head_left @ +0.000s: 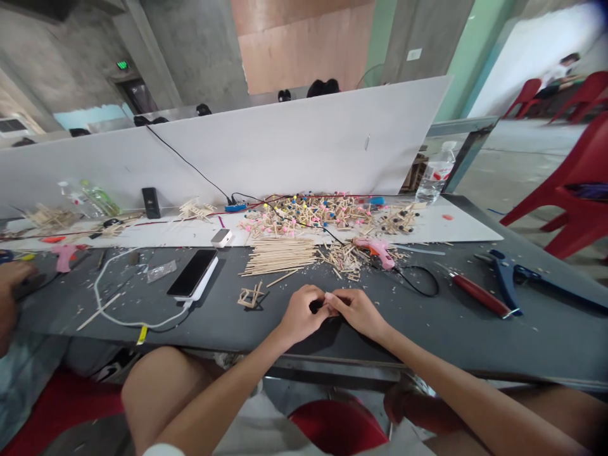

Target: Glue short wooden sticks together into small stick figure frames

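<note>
a small dark piece (317,306), hard to make out, is pinched between the left hand (300,313) and right hand (357,310), both clenched on it just above the counter (266,323) edge. it is best kept low and steady, with the stick bundle (280,256) near.

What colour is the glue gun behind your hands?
Pink glue gun, clearest in the head view.

Bare table (427,323) lies right of the hands; ahead, stick bundle (280,255) and glue gun (375,248) block the way.
</note>
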Available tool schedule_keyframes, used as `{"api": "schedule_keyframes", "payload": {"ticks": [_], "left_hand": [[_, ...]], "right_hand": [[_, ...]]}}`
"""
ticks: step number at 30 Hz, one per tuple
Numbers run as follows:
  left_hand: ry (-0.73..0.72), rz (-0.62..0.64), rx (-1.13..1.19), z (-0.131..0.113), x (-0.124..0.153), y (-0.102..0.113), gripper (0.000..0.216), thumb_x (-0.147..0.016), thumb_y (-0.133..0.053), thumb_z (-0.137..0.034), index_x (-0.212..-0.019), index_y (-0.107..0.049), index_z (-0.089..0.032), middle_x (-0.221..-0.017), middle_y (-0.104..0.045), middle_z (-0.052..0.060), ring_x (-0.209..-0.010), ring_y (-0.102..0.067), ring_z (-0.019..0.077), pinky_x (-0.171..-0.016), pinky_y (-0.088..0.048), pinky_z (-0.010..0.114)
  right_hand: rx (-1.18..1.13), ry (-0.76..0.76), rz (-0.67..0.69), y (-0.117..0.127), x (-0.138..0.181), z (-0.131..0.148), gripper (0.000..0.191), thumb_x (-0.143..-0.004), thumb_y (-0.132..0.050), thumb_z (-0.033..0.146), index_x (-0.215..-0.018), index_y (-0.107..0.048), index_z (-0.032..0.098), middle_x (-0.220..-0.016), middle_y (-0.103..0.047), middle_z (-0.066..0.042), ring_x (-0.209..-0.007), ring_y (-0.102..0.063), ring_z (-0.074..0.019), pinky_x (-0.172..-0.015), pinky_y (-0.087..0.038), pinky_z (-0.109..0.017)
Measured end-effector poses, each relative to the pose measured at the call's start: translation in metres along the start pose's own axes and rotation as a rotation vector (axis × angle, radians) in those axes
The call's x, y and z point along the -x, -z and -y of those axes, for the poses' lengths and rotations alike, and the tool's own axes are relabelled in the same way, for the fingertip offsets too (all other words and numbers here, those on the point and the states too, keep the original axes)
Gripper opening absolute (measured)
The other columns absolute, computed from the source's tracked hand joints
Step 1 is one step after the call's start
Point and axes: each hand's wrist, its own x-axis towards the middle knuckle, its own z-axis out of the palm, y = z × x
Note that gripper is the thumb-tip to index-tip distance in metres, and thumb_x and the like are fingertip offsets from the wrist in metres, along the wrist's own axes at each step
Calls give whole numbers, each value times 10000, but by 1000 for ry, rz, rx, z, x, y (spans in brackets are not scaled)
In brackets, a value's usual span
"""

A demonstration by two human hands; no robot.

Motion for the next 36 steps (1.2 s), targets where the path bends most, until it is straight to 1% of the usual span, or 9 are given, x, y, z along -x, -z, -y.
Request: {"api": "schedule_keyframes", "payload": {"ticks": [3,8,14,22,31,36], "left_hand": [[1,4,-3,0,0,0,168,-869,-629,-291,-761,-674,-170,-812,-686,58,-814,-619,195,-762,-457,298],[0,4,-2,1,0,0,130,-848,-650,-268,-768,-679,-169,-826,-690,61,-827,-622,199,-778,-464,300],[-1,-5,7,1,0,0,108,-833,-657,-250,-777,-688,-164,-825,-690,63,-823,-623,200,-777,-467,304],[-1,0,11,0,1,0,120,-843,-648,-257,-766,-685,-172,-832,-697,59,-830,-628,198,-784,-467,304],[-4,-2,9,1,1,-1,104,-843,-648,-243,-775,-689,-176,-832,-697,56,-834,-628,198,-783,-464,305],[-6,3,6,0,0,0,128,-858,-633,-252,-773,-690,-176,-823,-695,56,-826,-628,194,-774,-464,299]], "right_hand": [[-10,0,-1,0,0,-1,520,-926,-473,566,-646,-630,157,-621,-633,-36,-607,-563,-158,-573,-430,-239],[48,17,3,0,0,-4,518,-931,-479,552,-638,-638,156,-619,-634,-34,-608,-554,-153,-579,-412,-241],[52,17,11,1,-2,-4,531,-931,-470,562,-633,-631,153,-603,-607,-23,-598,-529,-145,-579,-393,-243],[51,18,20,2,-1,-3,528,-927,-478,556,-600,-594,157,-586,-584,-14,-585,-506,-136,-567,-371,-240],[58,10,18,2,-1,-1,507,-907,-512,556,-597,-584,162,-580,-574,-6,-579,-495,-133,-566,-368,-237],[54,6,23,3,-1,2,524,-904,-500,577,-595,-588,163,-577,-577,-10,-575,-497,-135,-559,-371,-236]]}}
